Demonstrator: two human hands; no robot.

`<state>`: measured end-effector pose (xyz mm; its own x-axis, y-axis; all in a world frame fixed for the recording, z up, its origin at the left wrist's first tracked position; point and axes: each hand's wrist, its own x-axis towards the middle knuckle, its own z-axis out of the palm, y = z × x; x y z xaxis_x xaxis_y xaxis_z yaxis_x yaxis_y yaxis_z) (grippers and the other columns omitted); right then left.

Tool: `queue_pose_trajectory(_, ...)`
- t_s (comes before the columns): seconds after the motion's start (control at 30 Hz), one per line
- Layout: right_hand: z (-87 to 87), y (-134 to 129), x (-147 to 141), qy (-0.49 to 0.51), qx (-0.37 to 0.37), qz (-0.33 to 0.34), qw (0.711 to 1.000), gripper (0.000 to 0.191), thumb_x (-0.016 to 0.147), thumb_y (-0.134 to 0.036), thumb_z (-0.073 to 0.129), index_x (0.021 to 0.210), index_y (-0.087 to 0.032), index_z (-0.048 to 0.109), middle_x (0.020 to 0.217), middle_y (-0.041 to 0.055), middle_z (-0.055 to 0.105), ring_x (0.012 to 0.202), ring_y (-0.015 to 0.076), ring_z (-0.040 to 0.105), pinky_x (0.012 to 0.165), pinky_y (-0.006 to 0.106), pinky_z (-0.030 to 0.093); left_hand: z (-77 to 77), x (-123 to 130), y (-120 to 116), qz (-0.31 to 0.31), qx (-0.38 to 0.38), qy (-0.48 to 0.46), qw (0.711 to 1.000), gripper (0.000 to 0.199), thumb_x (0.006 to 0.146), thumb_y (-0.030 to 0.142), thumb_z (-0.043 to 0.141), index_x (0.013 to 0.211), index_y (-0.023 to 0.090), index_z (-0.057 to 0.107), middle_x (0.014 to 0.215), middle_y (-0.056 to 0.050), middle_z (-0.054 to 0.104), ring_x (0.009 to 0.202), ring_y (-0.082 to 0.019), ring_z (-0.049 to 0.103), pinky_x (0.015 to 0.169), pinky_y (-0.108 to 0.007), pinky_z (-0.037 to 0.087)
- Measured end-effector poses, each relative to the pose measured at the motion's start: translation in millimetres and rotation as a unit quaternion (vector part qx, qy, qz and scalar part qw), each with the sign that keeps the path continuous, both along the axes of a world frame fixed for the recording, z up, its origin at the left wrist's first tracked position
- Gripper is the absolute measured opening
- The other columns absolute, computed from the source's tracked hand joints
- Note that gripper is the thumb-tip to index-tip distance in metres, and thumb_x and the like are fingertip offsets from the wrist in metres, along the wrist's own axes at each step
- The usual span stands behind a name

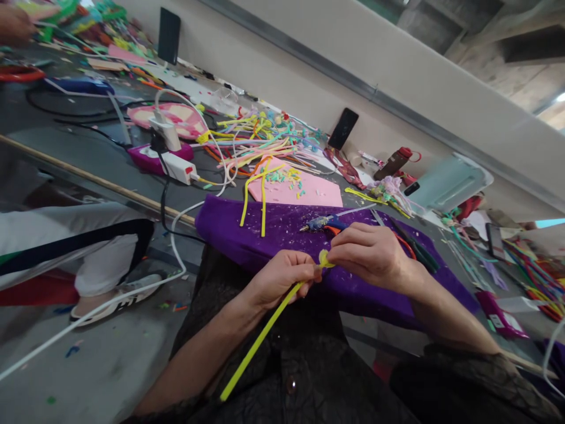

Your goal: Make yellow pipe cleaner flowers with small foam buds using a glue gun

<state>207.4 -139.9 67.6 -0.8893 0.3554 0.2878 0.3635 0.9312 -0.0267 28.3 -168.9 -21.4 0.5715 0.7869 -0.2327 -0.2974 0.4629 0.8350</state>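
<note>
My left hand pinches a yellow fuzzy stem, whose long free end slants down toward my lap. At the stem's upper end is a small yellow looped piece, and the fingertips of my right hand are closed on it. Both hands are close together over the front edge of a purple cloth. Just behind my right hand lies a glue gun with a blue and orange body. Two more yellow stems rest across the cloth and a pink sheet.
Scissors lie right of my right hand. Behind are piled coloured stems, a phone and a clear bin. A power strip with white cables stands left. Another person's leg and hand show at left.
</note>
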Motion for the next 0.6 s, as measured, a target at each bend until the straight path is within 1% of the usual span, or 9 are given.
queue_pose_trajectory(0.37, 0.0, -1.0, 0.1, -0.027, -0.007, 0.004, 1.000, 0.016, 0.082, -0.014, 0.047, 0.090, -0.020, 0.059, 0.087, 0.0050, 0.063, 0.076, 0.0149, 0.056, 0.066, 0.028, 0.045, 0.6, -0.7, -0.4, -0.004, 0.002, 0.003, 1.000, 0.017, 0.066, 0.027, 0.060, 0.058, 0.013, 0.054, 0.036, 0.005, 0.047, 0.024, -0.003, 0.033, 0.026, -0.014, 0.019)
queue_pose_trajectory(0.6, 0.9, 0.2, -0.6, -0.043, -0.030, 0.007, 0.999, 0.017, 0.083, -0.013, 0.044, 0.088, -0.018, 0.059, 0.086, 0.0057, 0.062, 0.078, 0.0143, 0.056, 0.066, 0.028, 0.045, -1.7, -1.5, -0.2, -0.008, 0.014, 0.004, 1.000, 0.018, 0.067, 0.028, 0.059, 0.060, 0.013, 0.054, 0.037, 0.005, 0.047, 0.024, -0.003, 0.033, 0.026, -0.014, 0.018)
